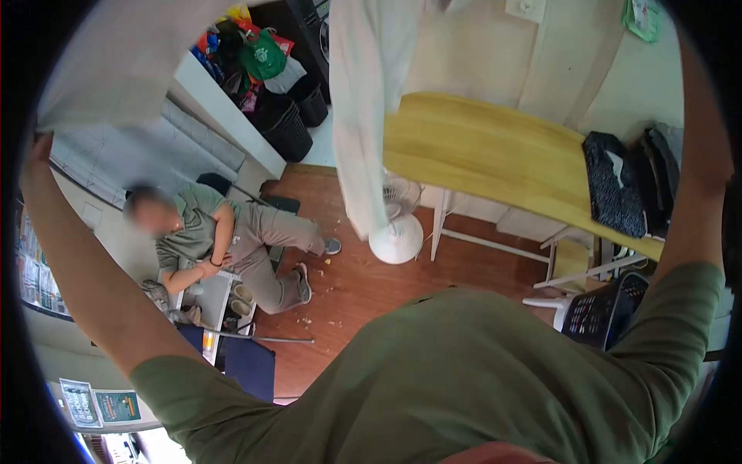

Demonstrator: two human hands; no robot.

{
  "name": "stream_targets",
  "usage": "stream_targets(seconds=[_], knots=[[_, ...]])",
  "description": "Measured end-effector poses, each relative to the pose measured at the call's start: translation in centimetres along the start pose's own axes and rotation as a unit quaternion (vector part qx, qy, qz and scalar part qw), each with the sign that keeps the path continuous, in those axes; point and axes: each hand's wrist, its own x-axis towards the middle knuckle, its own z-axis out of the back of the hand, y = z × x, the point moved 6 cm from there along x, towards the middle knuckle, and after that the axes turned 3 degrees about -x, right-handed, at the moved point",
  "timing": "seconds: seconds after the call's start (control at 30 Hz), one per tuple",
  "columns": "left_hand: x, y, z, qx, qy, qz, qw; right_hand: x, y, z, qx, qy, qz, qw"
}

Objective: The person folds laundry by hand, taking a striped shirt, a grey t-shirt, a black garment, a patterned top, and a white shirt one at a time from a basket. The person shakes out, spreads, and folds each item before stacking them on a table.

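At the far left edge, my left hand [40, 148] is raised and closed on the lower edge of a pale cloth [124, 69], its fingers partly cut off by the dark rim of the view. A long whitish length of fabric [357, 116] hangs down at the upper middle, in front of the table's left end; whether it joins the cloth at my left hand I cannot tell. My right arm reaches up along the right edge, and the right hand is out of view.
A yellow-topped table [495, 151] bears folded dark clothes [614, 182]. Below are a white fan [396, 238] and a dark basket [599, 313]. A person [197, 224] sits at left beside a shoe rack [220, 305]. Black bins [282, 127] stand behind. Bits litter the brown floor [348, 298].
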Motion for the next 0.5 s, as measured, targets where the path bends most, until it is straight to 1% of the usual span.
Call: stream_targets(seconds=[0.07, 0.13, 0.2, 0.23, 0.27, 0.3, 0.33, 0.37, 0.4, 0.43, 0.47, 0.5], knots=[[-4.8, -0.3, -5.4, 0.054, 0.050, -0.058, 0.996, -0.1, 0.3, 3.7, 0.010, -0.024, 0.014, 1.000], [-9.5, 0.9, -9.6, 0.147, 0.094, -0.115, 0.978, -0.5, 0.1, 7.2, 0.022, -0.046, 0.023, 0.998], [-11.4, 2.8, -13.3, 0.245, 0.129, -0.146, 0.950, -0.8, -0.4, 10.3, 0.029, -0.067, 0.021, 0.997], [-11.5, 4.2, -14.7, 0.276, 0.144, -0.148, 0.939, -1.2, -0.9, 11.8, 0.030, -0.076, 0.014, 0.997], [-10.6, 6.2, -16.0, 0.282, 0.162, -0.117, 0.939, -1.4, -1.6, 13.2, 0.031, -0.085, 0.006, 0.996], [-6.9, 9.7, -16.8, 0.167, 0.182, -0.033, 0.968, -1.7, -2.7, 14.5, 0.032, -0.094, -0.010, 0.995], [-4.8, 13.1, -17.7, 0.048, 0.197, 0.053, 0.978, -2.1, -4.0, 15.8, 0.034, -0.104, -0.032, 0.993], [-3.4, 16.9, -18.4, 0.056, 0.264, 0.122, 0.955, -2.6, -6.1, 17.1, 0.036, -0.108, -0.070, 0.991], [-3.5, 21.0, -18.7, 0.064, 0.329, 0.188, 0.923, -3.0, -8.8, 18.6, 0.042, -0.110, -0.112, 0.987], [-5.8, 24.3, -19.6, 0.080, 0.335, 0.208, 0.915, -3.2, -15.5, 21.6, -0.018, -0.031, -0.165, 0.986], [-8.1, 27.7, -20.2, 0.096, 0.341, 0.227, 0.907, -4.5, -19.0, 20.9, -0.068, 0.041, -0.210, 0.974], [-8.1, 31.7, -20.4, 0.136, 0.379, 0.251, 0.881, -5.8, -22.3, 20.2, -0.122, 0.120, -0.246, 0.954]])
